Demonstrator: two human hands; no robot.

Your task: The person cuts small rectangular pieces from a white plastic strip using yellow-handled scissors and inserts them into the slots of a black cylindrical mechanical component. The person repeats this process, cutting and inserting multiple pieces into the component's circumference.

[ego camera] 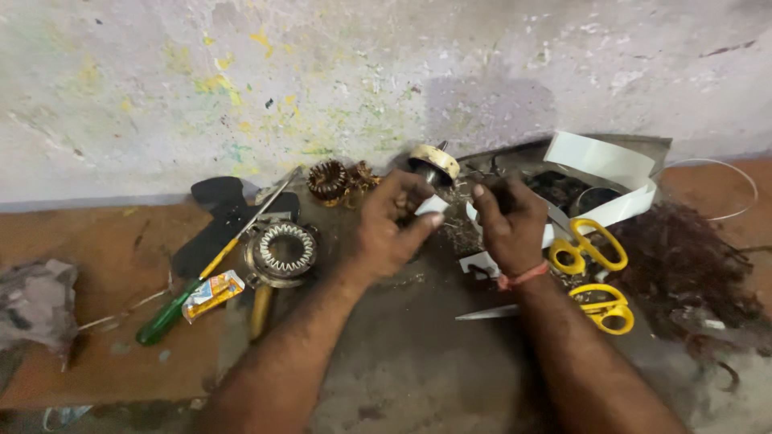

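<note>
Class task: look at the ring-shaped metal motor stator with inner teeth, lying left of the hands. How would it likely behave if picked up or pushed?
The stator looks like solid metal, so it is probably stiff and heavy for its size. It lies flat on the floor, so a push would likely slide it, not roll it. Its toothed inner ring should give fingers grip.

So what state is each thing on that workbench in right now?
Left hand: fingers pinching a small white paper piece.
Right hand: closed; what it holds is hidden.
Stator ring: lying flat, bare of wire.
Copper coil: wound, by the wall.
Green screwdriver: lying flat, untouched.
Upper yellow scissors: lying shut.
Lower yellow scissors: lying shut.
</note>
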